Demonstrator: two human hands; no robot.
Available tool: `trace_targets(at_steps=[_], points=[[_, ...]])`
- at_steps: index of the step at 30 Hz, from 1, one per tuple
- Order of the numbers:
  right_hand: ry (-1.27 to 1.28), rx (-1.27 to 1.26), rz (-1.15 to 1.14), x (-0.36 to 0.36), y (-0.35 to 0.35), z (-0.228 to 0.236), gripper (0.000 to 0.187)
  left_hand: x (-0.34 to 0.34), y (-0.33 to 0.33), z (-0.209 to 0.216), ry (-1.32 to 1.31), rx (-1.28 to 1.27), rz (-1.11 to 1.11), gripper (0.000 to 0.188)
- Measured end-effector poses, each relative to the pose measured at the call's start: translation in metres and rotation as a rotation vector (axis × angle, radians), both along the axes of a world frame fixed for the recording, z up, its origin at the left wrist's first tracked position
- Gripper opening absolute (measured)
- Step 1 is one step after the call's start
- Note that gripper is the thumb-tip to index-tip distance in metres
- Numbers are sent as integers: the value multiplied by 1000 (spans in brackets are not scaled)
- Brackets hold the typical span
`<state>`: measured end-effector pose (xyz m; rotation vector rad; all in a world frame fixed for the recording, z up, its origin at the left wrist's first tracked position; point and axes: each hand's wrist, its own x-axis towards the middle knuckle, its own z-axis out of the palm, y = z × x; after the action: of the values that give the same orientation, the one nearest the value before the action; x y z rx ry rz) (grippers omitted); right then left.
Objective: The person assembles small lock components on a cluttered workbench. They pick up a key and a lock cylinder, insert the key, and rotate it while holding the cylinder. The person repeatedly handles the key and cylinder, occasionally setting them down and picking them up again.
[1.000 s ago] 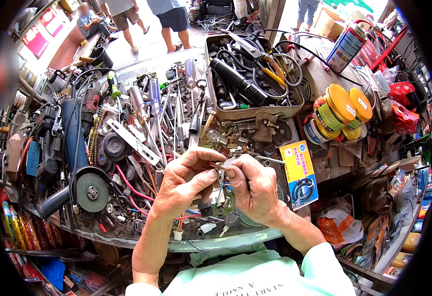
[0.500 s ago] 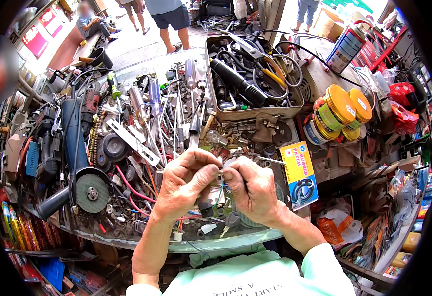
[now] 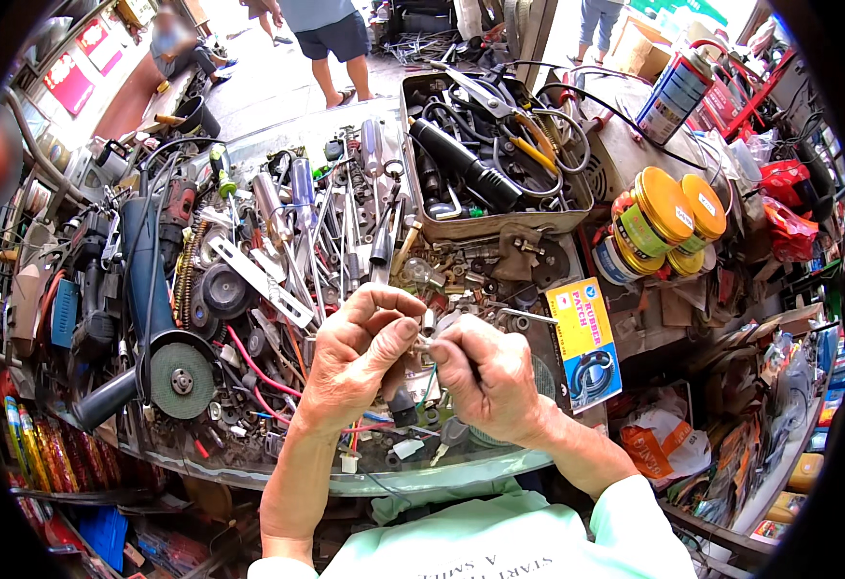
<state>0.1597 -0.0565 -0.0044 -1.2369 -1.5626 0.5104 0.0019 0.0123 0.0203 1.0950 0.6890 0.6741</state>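
Observation:
My left hand [image 3: 353, 355] and my right hand [image 3: 492, 372] meet above the near middle of a cluttered glass-topped bench [image 3: 485, 475]. Both are closed in a pinch around a small metal piece [image 3: 423, 342], mostly hidden by the fingertips, so its kind does not show. Below the hands lie a black connector [image 3: 402, 406], thin coloured wires and a key [image 3: 452, 434] with a grey head. Just right of my right hand is a yellow and blue box [image 3: 585, 343]. Beyond my fingers lies a small clear bulb [image 3: 425, 271] among loose metal parts.
An angle grinder [image 3: 152, 289] with a green disc lies at the left, beside screwdrivers [image 3: 303, 188] and a power drill [image 3: 177, 207]. A metal box [image 3: 499, 224] of tools and cables stands at the back. Yellow-lidded tubs [image 3: 666, 205] are to the right. A person in shorts [image 3: 331, 43] stands beyond the bench.
My fingertips have shifted slightly around the small piece, and my right hand has turned and moved a little lower. Both hands stay over the same spot.

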Motion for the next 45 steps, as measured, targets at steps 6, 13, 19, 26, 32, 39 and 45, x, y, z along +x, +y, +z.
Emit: trace_targets(at_steps=[6,13,19,26,32,39,45], points=[[-4,-9,-43,-1,0,3,10,11,-5,-9,-35,267,59,22],[-18,-25,6,-1,-1,0,10,1,0,-3,61,-12,-55,25],[57,-55,-78,-3,0,-2,9,8,-6,-11,-55,190,9,35],[41,-38,-63,-3,0,2,8,3,-3,-4,46,-5,-31,25],[68,-61,-133,-3,0,4,10,12,-7,-9,-61,166,34,29],[27,-7,-76,-3,0,4,11,-2,1,3,104,-90,-97,27],[45,-20,-125,0,2,5,10,10,-4,-8,-74,117,24,28]])
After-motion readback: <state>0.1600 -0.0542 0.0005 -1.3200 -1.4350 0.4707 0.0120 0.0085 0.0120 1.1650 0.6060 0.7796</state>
